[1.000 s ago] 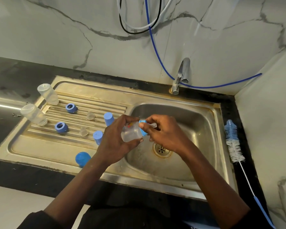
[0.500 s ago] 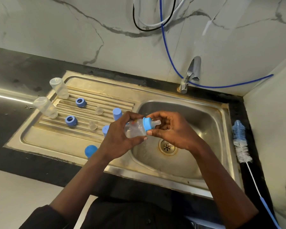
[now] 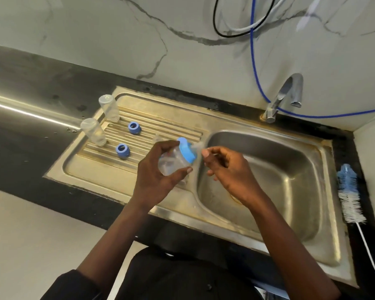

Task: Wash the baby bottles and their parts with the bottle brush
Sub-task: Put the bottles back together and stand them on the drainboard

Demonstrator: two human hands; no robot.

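Gripping the bottle (image 3: 171, 164) snug in left hand (image 3: 154, 180), over the sink (image 3: 290, 161) rim. Can't tell about right hand (image 3: 227, 169) pinching the teat (image 3: 198, 146) or just curling beside it. Better to twist the blue collar (image 3: 186, 151) off squarely, not yank.

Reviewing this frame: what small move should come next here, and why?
Probably the right hand closes on the blue collar ring and twists it off. The left hand holds the bottle fully assembled, while two other bottles stand bare on the drainboard beside loose rings, and the bottle brush lies unused.
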